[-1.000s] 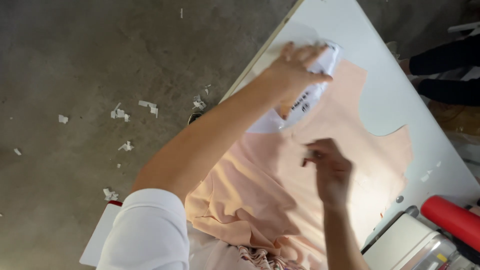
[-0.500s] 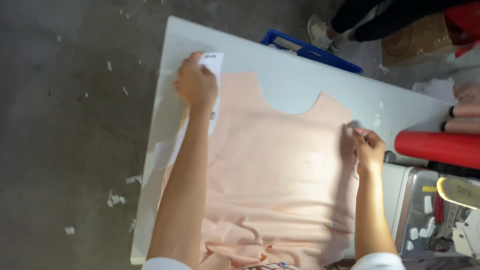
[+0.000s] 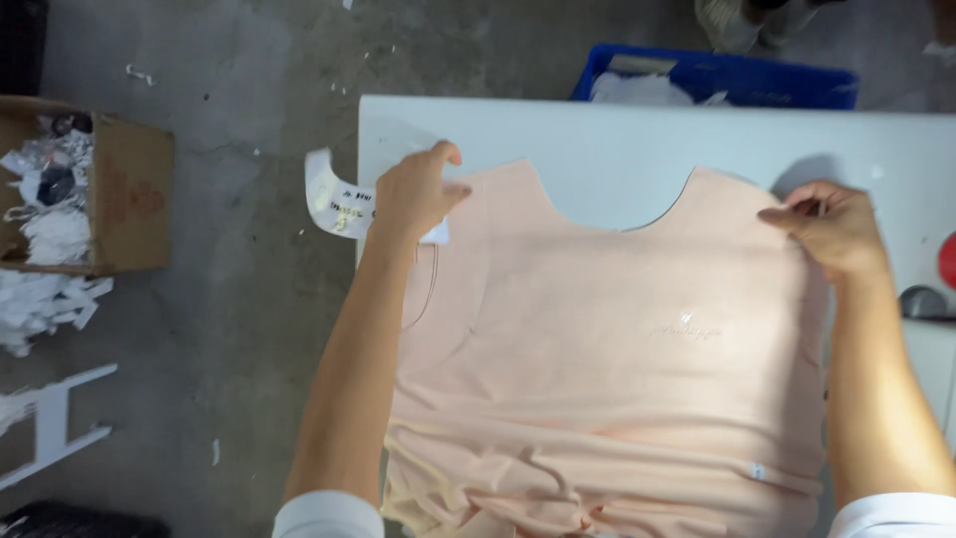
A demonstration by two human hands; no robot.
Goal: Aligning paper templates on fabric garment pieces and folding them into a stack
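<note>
A pale pink cut garment piece (image 3: 607, 349) with a curved neckline lies flat on a white table (image 3: 617, 134). My left hand (image 3: 416, 194) pinches its left shoulder corner together with a curved white paper pattern piece (image 3: 337, 207) that sticks out past the table's left edge. At the opposite shoulder corner, my right hand (image 3: 835, 227) grips the fabric. The near end of the fabric is bunched in folds at the table's front.
A blue plastic crate (image 3: 717, 75) stands beyond the table, with a person's shoe (image 3: 727, 20) behind it. A cardboard box (image 3: 85, 199) of scraps sits on the concrete floor at left, with white scraps (image 3: 45, 304) beside it. A red roll (image 3: 948, 261) shows at the right edge.
The view has swung so the table lies square ahead. Both hands now hold the shoulder corners apart, and the fabric lies spread flatter than before.
</note>
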